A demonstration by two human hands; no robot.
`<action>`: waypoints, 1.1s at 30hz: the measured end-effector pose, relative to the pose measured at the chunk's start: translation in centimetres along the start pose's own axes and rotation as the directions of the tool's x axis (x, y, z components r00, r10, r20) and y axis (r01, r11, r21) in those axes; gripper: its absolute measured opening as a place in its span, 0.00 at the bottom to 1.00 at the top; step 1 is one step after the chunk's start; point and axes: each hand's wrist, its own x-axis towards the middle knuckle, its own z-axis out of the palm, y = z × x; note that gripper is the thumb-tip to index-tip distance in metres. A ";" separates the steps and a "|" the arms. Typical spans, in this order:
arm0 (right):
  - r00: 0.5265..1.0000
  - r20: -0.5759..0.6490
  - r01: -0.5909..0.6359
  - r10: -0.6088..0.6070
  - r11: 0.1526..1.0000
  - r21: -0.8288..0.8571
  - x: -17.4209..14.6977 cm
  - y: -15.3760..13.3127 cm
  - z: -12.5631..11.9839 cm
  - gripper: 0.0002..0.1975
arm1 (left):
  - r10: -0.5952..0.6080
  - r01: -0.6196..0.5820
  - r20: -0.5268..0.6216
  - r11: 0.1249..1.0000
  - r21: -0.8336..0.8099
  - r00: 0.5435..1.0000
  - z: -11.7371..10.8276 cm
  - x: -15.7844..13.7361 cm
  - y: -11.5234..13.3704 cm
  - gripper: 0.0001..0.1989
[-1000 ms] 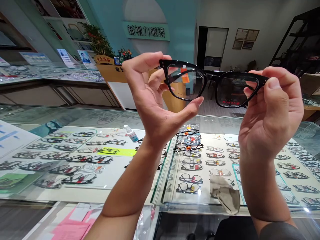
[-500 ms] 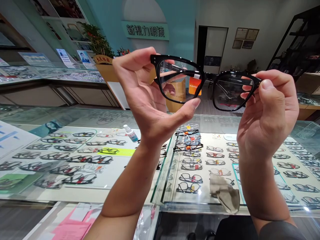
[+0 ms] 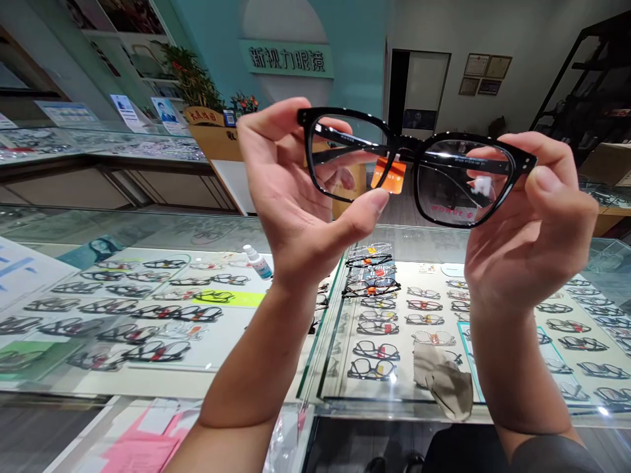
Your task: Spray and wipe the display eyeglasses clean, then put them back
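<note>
Both hands hold up a pair of black-framed eyeglasses (image 3: 405,148), front towards me, above the glass counter. My left hand (image 3: 300,197) grips the left end from behind, its fingers curled round the folded temple and its thumb reaching under the left lens. At the other end, my right hand (image 3: 537,217) pinches the right corner of the frame between thumb and fingers. An orange tag (image 3: 391,176) hangs behind the bridge. Pink lettering and a white glare spot show on the right lens. Below my right hand, a grey-brown cloth (image 3: 444,381) lies on the counter.
Rows of eyeglasses (image 3: 379,351) fill the glass display counter (image 3: 365,410). A white spray bottle (image 3: 257,261) stands on it, left of centre. Pink papers (image 3: 142,440) lie at the lower left. Farther back are another display case (image 3: 162,184) and a potted plant (image 3: 190,75).
The eyeglasses have turned, so the right lens appears larger and more frontal. My right hand has shifted slightly right, and my left fingers slightly right too. The orange tag has swung.
</note>
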 end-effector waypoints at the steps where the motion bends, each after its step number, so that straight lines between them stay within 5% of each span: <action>1: 0.999 0.033 0.020 -0.020 1.000 0.014 -0.1 -0.1 0.0 0.14 | -0.002 0.002 0.015 1.000 -0.010 1.000 0.0 0.0 -0.4 0.45; 7: 0.991 0.120 -0.060 0.054 0.997 0.044 -0.4 -0.4 0.3 0.17 | 0.003 0.000 0.043 0.996 -0.085 0.999 -0.5 0.0 -2.2 0.42; 14: 0.988 0.152 0.004 -0.005 1.000 0.011 -0.6 0.2 0.3 0.16 | -0.025 0.039 0.088 0.985 -0.170 0.996 -0.5 -0.1 -1.5 0.35; 20: 0.995 0.092 -0.017 0.038 0.975 -0.220 -1.3 -0.5 0.8 0.06 | 0.016 -0.010 0.174 0.999 -0.035 0.985 -0.1 -0.4 0.3 0.34; 28: 0.987 0.128 -0.019 0.099 0.857 -0.515 -1.9 -1.1 0.6 0.12 | 0.036 -0.032 0.148 0.999 -0.034 0.988 0.2 -0.4 1.4 0.33; 33: 0.991 0.067 -0.084 0.112 0.940 -0.332 -1.4 -1.1 1.0 0.07 | -0.061 0.055 0.171 0.998 0.043 0.983 -0.1 -0.2 2.1 0.38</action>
